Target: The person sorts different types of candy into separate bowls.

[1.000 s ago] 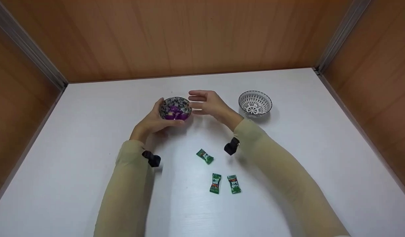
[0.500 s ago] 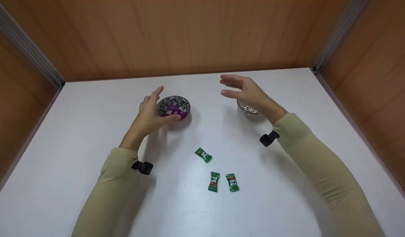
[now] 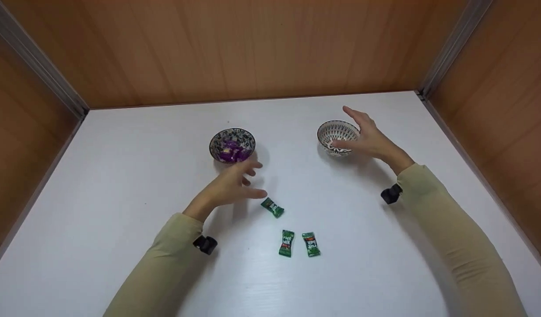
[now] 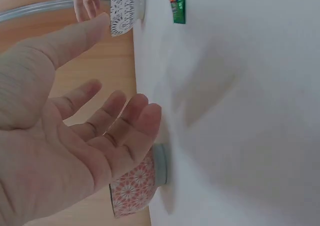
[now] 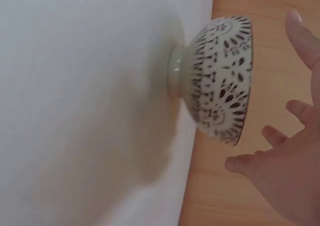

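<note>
My left hand [image 3: 230,185] hovers in front of the left bowl with its fingers spread and nothing in them. That bowl [image 3: 217,143] has a dark floral inside and holds several purple-wrapped sweets [image 3: 233,152]; the left wrist view shows its outside [image 4: 132,188] in a red flower pattern. Just off my left thumb lies a green-wrapped sweet [image 3: 273,207]. At the right, my right hand [image 3: 371,141] is beside the black-and-white bowl [image 3: 332,132], thumb and fingers wide apart around its near right side. In the right wrist view this bowl [image 5: 220,78] stands upright on its foot.
Two more green-wrapped sweets, one [image 3: 286,243] and another [image 3: 311,244], lie side by side nearer the front of the white table [image 3: 98,198]. Wooden panels [image 3: 261,48] close off the back and both sides.
My left hand has let go of the floral bowl and moved toward the front, near the green sweet. My right hand has moved away from that bowl, rightward to the black-and-white bowl.
</note>
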### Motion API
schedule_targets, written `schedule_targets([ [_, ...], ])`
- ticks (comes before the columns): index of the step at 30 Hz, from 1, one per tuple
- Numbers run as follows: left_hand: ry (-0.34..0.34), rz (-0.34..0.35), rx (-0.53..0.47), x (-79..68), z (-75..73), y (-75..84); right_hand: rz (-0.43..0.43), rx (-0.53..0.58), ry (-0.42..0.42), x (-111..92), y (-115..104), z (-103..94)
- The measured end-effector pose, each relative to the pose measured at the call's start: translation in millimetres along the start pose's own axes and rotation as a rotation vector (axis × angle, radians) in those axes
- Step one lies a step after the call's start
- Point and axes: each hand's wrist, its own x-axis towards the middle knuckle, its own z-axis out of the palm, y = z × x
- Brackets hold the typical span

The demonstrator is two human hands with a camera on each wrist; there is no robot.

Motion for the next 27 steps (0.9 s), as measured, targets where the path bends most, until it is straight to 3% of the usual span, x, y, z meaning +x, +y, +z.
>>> schedule_targets([
  [4,-0.057,-0.022,0.023,2.1,10.2,-2.1,0.098,0.143,-0.076,-2,17,0.0],
  [9,-0.108,-0.032,0.029,3.1,20.2,1.6,0.133,0.246,-0.113,-5,30,3.2],
  [15,-0.179,-0.01,0.091,7.9,30.4,7.4,0.183,0.321,-0.142,-8,37,0.5],
  [23,-0.216,0.014,0.157,12.2,36.2,11.1,0.221,0.448,-0.222,-15,41,-0.8],
  [27,-0.219,0.03,0.166,10.8,38.2,10.1,0.231,0.439,-0.227,-15,41,2.1],
])
